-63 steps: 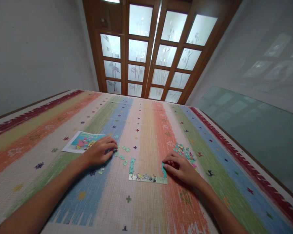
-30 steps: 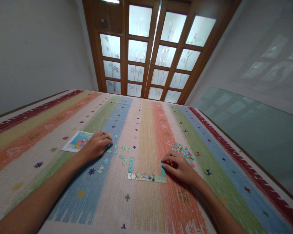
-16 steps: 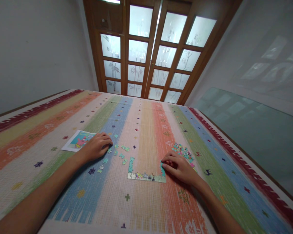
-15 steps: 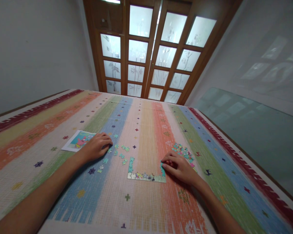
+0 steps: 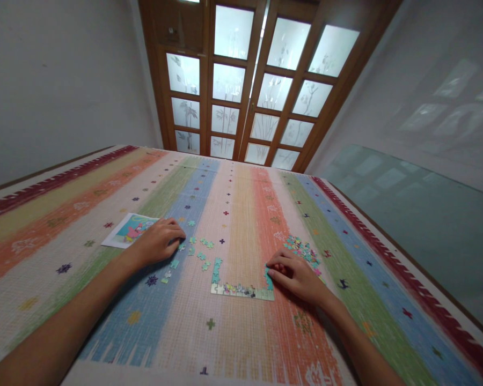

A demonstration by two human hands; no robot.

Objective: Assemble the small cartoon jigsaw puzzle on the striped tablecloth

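My right hand (image 5: 295, 273) has its thumb and fingers closed at the right side of a partly joined jigsaw frame (image 5: 241, 291), on a teal puzzle piece (image 5: 269, 277) there; the fingers partly cover it. The frame has a bottom row and two short upright sides. My left hand (image 5: 163, 239) rests on the cloth, fingers loosely bent and thumb apart, with no piece visible in it. Close to its fingertips lie several loose teal pieces (image 5: 202, 256). It partly covers a printed picture card (image 5: 131, 231) with a pink cartoon figure.
A heap of mixed puzzle pieces (image 5: 303, 249) lies just beyond my right hand. A striped, patterned tablecloth (image 5: 241, 338) covers the table. Wooden doors with glass panes (image 5: 227, 83) stand past the far edge, and a pale green panel (image 5: 418, 209) is on the right.
Both hands and the puzzle pieces stay where they were. Only the camera view has shifted very slightly.
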